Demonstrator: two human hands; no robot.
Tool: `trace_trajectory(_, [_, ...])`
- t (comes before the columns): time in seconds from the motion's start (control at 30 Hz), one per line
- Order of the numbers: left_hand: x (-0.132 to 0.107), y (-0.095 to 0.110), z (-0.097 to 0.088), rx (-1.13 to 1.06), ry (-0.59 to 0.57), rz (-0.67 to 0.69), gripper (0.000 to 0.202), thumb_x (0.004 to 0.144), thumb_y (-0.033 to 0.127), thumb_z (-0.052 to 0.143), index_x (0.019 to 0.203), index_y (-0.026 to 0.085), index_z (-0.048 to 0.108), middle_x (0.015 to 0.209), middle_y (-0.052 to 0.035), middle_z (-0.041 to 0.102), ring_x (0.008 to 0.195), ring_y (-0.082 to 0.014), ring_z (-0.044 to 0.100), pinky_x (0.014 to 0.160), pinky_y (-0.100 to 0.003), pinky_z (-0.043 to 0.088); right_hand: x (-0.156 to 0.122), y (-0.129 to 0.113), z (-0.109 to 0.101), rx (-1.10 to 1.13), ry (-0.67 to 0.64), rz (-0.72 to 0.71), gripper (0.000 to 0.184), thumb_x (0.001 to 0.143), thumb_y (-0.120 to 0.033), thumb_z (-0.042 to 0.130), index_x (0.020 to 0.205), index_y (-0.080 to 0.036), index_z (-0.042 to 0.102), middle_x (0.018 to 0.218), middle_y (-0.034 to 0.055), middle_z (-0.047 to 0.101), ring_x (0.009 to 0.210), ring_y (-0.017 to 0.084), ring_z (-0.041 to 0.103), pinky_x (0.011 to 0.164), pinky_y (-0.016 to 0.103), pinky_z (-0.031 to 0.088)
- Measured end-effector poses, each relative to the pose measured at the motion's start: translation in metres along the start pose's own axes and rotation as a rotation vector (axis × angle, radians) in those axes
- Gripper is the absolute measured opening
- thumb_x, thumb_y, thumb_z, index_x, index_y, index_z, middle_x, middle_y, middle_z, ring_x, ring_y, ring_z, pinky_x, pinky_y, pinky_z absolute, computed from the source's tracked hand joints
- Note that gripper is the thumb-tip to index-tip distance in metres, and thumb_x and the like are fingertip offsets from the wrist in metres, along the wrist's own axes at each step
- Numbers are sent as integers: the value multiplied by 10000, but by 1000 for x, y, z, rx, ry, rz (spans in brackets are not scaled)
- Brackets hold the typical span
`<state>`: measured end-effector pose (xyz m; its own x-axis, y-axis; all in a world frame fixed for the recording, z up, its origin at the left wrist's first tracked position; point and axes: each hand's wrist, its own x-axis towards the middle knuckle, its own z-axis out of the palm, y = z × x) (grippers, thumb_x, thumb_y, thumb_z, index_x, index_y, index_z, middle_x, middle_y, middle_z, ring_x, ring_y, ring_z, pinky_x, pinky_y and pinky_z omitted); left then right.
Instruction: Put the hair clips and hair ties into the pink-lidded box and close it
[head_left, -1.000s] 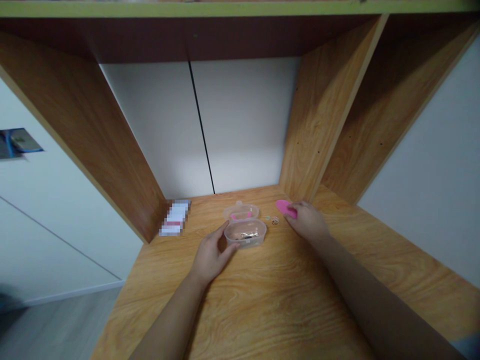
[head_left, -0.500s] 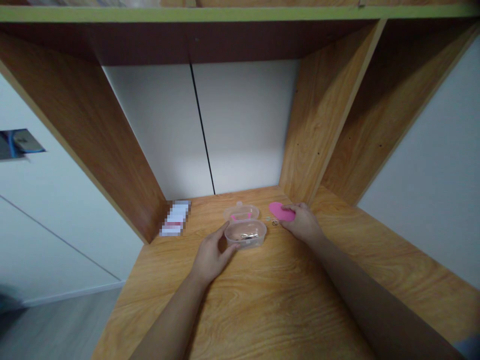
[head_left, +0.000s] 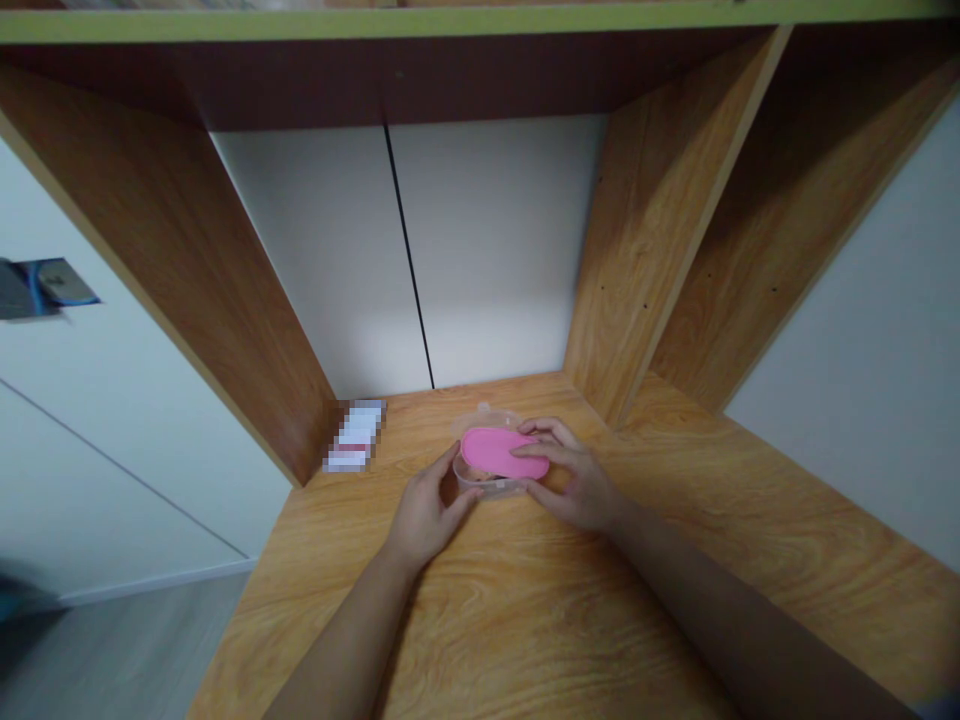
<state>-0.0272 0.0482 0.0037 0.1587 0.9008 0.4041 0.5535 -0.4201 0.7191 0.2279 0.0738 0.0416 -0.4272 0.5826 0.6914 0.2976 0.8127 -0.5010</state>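
Note:
A small clear plastic box stands on the wooden desktop, its hinged clear lid folded open behind it. My left hand grips the box's left end between thumb and fingers. Over the box's opening lies a flat pink oval piece, slightly tilted and covering most of it. My right hand has hold of the pink piece at its right end, the thumb near the box's front right corner. Small items show in the gap at the front left of the box, too small to name.
Towards the back left of the desktop lies a blurred-out white card or booklet. Wooden side panels and an upright divider frame the space, with a white back panel behind and a shelf overhead.
My right hand has brought the pink oval piece left, from beside the box to over its opening. The small rings on the desktop are now out of sight. My left hand keeps its grip.

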Motion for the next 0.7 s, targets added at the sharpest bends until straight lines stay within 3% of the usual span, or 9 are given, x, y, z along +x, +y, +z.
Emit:
trace_trajectory(0.2, [-1,-2,1,14,16,10,655,856,373,706,1439,177,480,1401,-138,615,1258,-279,616,1102,-460,474,-4,4,2,-24,-162,27,293,844,-161,663,1111,-268,714,1296,105,560,1256,269,547,1055,436,474])
trace_trajectory(0.37, [0,2,0,19,-9,10,596,869,364,695,1412,198,514,1386,-114,631,1252,-260,621,1100,-438,477,-3,6,1,-58,-197,35,232,895,-154,604,1055,-259,736,1269,97,594,1248,251,560,1068,431,460])
trace_trajectory(0.7, [-1,-1,1,-8,6,13,643,876,371,691,1452,196,465,1409,-123,611,1270,-261,609,1108,-443,469,-5,14,4,-139,-212,-1,286,883,-156,622,1099,-291,752,1308,73,650,1315,249,541,1096,451,457])
